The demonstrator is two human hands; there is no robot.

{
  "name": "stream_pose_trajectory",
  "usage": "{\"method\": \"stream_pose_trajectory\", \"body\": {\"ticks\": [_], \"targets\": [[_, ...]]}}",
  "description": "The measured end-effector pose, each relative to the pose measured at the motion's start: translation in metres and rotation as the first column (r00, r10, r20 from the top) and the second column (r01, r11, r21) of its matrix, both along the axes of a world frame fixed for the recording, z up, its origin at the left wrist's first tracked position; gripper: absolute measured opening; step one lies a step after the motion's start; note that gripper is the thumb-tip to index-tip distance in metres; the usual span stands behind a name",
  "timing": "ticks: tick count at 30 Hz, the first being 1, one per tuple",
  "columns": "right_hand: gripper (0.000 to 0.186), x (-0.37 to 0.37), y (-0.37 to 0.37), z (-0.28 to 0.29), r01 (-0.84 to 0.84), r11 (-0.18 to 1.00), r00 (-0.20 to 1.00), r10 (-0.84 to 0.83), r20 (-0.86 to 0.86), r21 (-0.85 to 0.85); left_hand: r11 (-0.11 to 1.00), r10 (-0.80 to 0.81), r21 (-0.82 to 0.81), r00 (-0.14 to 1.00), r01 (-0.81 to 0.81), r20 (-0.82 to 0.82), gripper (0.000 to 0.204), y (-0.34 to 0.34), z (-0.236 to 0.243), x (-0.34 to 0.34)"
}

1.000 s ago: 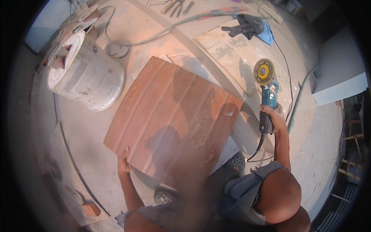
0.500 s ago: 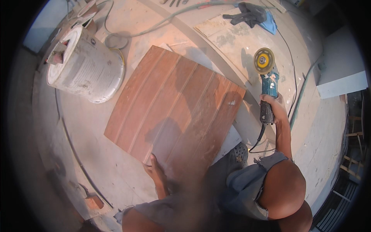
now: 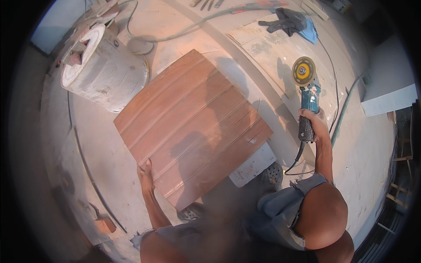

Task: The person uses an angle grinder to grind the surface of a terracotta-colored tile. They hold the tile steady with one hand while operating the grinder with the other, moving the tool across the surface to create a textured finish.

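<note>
A square reddish-brown tile [image 3: 193, 127] with plank-like grooves lies slantwise in front of me, propped on a pale speckled slab [image 3: 254, 165] that shows under its lower right edge. My left hand [image 3: 146, 174] grips the tile's lower left edge, thumb on top; the fingers beneath are hidden. In my right hand [image 3: 316, 122] is a teal and black angle grinder [image 3: 309, 98], fingers wrapped around its dark body. Its yellow-centred disc [image 3: 303, 71] points away from me, to the right of the tile and apart from it. Whether the disc spins I cannot tell.
A dusty white bucket [image 3: 107, 70] stands at the far left. Dark gloves and a blue cloth [image 3: 309, 30] lie on a board [image 3: 258, 41] at the far right. A green hose [image 3: 188, 30] crosses the back; a black cable [image 3: 87, 168] runs along the left floor.
My left hand has turned the tile clockwise, moving to the left and slightly away from me along with its edge. The grinder stays in my right hand at nearly the same place.
</note>
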State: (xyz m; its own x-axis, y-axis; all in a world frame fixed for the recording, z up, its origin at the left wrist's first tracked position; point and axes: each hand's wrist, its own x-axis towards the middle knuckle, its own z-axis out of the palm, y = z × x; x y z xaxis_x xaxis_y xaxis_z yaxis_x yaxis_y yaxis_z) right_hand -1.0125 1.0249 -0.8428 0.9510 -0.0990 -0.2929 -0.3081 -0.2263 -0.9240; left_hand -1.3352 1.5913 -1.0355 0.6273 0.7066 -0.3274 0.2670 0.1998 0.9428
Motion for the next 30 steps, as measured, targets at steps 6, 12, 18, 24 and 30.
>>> {"method": "stream_pose_trajectory", "body": {"ticks": [6, 12, 18, 24, 30], "targets": [[0.043, -0.003, 0.006, 0.005, 0.015, 1.0, 1.0, -0.015, -0.004, -0.013, 0.994, -0.095, 0.067, 0.993, 0.09, 0.07, 0.085, 0.024, 0.001, 0.024], [0.043, 0.003, 0.001, -0.002, -0.039, 0.998, 0.998, 0.036, -0.06, -0.043, 0.997, -0.073, 0.034, 0.995, 0.07, 0.075, 0.078, 0.024, 0.002, 0.023], [0.045, -0.004, 0.0, -0.003, -0.037, 0.999, 0.998, 0.036, -0.042, -0.032, 0.996, -0.048, 0.081, 0.996, 0.042, 0.07, 0.075, -0.003, 0.007, 0.033], [0.046, -0.003, 0.001, 0.0, -0.092, 0.994, 0.994, 0.088, -0.067, -0.056, 0.999, -0.026, -0.032, 0.992, 0.03, 0.126, 0.072, -0.018, 0.027, 0.041], [0.048, -0.005, -0.002, -0.001, -0.086, 0.995, 0.995, 0.083, -0.05, -0.055, 1.0, 0.007, -0.026, 0.99, -0.003, 0.139, 0.069, -0.035, 0.028, 0.053]]}}
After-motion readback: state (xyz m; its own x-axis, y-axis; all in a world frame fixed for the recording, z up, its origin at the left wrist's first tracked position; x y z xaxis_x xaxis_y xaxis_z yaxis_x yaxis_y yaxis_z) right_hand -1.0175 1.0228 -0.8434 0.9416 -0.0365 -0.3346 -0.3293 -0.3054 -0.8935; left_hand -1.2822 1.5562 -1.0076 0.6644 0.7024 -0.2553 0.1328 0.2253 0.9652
